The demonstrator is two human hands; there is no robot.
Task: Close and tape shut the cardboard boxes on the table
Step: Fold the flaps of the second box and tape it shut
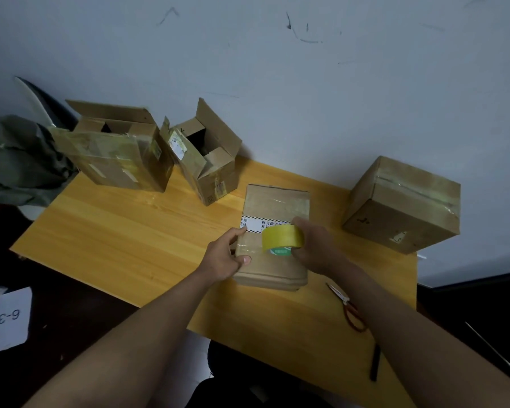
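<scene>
At the near centre of the bench (115, 231), the flat box (273, 240) lies closed, its flaps down so tape can bridge the seam. The left hand (226, 256) grips the box's left edge, thumb pressed on top, evidently to stop it sliding. The right hand (315, 245) is clamped on the yellow tape roll (281, 238), held just above the lid for laying a strip. 2 open boxes (121, 148) (209, 160) wait at far left; 1 sealed box (401, 201) sits right. Scissors (348, 307) lie near right, within reach for cutting.
</scene>
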